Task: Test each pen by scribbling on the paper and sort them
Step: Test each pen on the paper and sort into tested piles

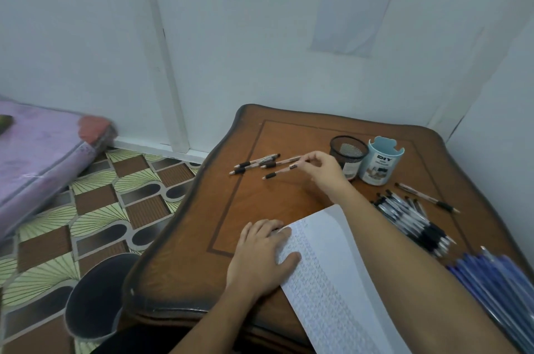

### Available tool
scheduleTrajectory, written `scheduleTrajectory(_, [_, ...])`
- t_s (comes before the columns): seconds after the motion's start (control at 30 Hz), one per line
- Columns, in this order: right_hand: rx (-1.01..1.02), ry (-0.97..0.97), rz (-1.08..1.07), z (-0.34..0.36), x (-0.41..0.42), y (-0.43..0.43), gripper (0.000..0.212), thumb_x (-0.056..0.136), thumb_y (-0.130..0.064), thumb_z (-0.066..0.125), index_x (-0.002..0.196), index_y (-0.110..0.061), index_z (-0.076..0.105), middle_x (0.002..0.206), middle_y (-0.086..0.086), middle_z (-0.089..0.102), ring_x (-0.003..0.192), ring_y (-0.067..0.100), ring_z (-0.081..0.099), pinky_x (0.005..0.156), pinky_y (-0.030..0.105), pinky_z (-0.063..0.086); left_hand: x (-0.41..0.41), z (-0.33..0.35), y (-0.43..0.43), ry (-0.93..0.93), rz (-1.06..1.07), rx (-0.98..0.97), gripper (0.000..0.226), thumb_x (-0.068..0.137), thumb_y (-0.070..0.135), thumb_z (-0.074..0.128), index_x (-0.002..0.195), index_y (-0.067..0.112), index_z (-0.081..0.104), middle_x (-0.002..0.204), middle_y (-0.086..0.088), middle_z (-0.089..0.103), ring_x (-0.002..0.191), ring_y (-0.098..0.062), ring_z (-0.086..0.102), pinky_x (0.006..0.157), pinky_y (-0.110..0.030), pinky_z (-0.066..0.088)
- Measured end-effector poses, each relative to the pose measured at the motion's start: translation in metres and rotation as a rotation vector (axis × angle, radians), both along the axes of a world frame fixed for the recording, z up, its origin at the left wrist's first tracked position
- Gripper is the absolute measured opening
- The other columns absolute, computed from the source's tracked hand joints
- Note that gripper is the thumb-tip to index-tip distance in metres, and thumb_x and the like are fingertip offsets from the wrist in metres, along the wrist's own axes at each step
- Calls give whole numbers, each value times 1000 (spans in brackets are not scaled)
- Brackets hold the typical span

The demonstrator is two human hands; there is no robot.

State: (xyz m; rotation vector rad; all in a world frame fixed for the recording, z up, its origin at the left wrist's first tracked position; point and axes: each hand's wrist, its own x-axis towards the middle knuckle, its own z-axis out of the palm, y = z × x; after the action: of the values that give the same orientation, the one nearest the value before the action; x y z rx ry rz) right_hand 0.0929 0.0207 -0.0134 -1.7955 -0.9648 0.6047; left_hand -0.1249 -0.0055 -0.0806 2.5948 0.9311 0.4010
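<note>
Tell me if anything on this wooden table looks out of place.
One thing: a single pink-barrelled pen with a black grip lies alone at the right, beside the heap of clear black-capped pens, while the other pink pens are grouped at the left. Otherwise nothing looks spilled or damaged.

Glossy wooden table [202, 232], matt paper [326, 267], black mesh cup [348, 151].

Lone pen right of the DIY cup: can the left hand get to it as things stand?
Probably not. The left hand presses the paper, and the right forearm lies across the path to the pen.
</note>
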Motion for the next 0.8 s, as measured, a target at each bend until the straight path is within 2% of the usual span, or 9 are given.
scheduleTrajectory(0.1, [305, 506, -88, 16, -3, -29, 3, 103, -17, 51, 102, -16, 53, 97, 5, 69, 89, 18, 65, 76, 30, 50, 1, 0, 0, -19, 5, -1, 69, 81, 69, 28, 137, 36, 49, 144, 18, 39, 137, -3, 25, 119, -34, 7])
scheduleTrajectory(0.17, [436, 651, -136, 20, -3, -48, 9, 107, -19, 41, 112, -20, 49, 79, 3, 66, 65, 17, 63, 66, 32, 54, 2, 0, -1, -38, 15, -7, 76, 75, 72, 23, 136, 36, 51, 142, 19, 40, 136, -3, 27, 118, -34, 9])
scheduleTrajectory(0.27, [451, 637, -184, 20, -6, -72, 15, 108, -24, 37, 118, -25, 50, 62, 0, 44, 44, 11, 29, 39, 22, 29, 2, -1, -1, -52, 24, 2, 78, 73, 73, 23, 134, 36, 54, 140, 18, 43, 135, -3, 30, 118, -34, 12])
scheduleTrajectory(0.4, [374, 525, -143, 18, -10, -95, 16, 100, -31, 55, 98, -18, 47, 58, 1, 33, 41, 10, 20, 39, 19, 16, 3, -2, -1, -66, 27, -2, 78, 72, 73, 26, 133, 35, 56, 139, 17, 46, 134, -5, 32, 117, -34, 15])
scheduleTrajectory(0.5, [341, 478, -171, 17, -7, -106, 10, 100, -17, 58, 101, -9, 52, 50, 2, 30, 38, 11, 23, 40, 23, 21, 3, 0, -3, -45, 26, 3, 80, 72, 74, 24, 134, 36, 55, 140, 18, 44, 135, -4, 30, 118, -32, 11])
scheduleTrajectory(0.57, [360, 569, -178, 15, -5, -111, 20, 103, -17, 50, 99, -1, 59, 47, 1, 38, 41, 12, 37, 48, 28, 34, 3, 1, -4, -38, 26, 2, 81, 71, 75, 23, 135, 36, 54, 140, 19, 43, 135, -3, 29, 117, -31, 9])
scheduleTrajectory(0.63, [350, 671, -179, 11, -2, -115, 45, 107, -31, 37, 90, 1, 65, 52, 1, 52, 51, 11, 50, 59, 27, 41, 3, 1, -4, -38, 26, 1, 81, 71, 75, 23, 135, 35, 54, 140, 19, 43, 135, -3, 29, 117, -31, 9])
scheduleTrajectory(0.7, [286, 666, -225, 6, -1, -118, 65, 106, -49, 26, 85, -4, 67, 51, -1, 54, 49, 9, 48, 55, 24, 38, 4, 0, -3, -45, 27, 6, 80, 72, 75, 24, 134, 35, 55, 140, 19, 44, 134, -3, 30, 117, -31, 10])
scheduleTrajectory(0.8, [263, 613, -208, -7, -2, -117, 67, 103, -54, 26, 93, -3, 69, 60, 7, 65, 53, 17, 58, 50, 26, 40, 4, -2, -2, -46, 24, 13, 78, 73, 74, 26, 134, 35, 55, 138, 19, 45, 133, -3, 31, 117, -32, 11])
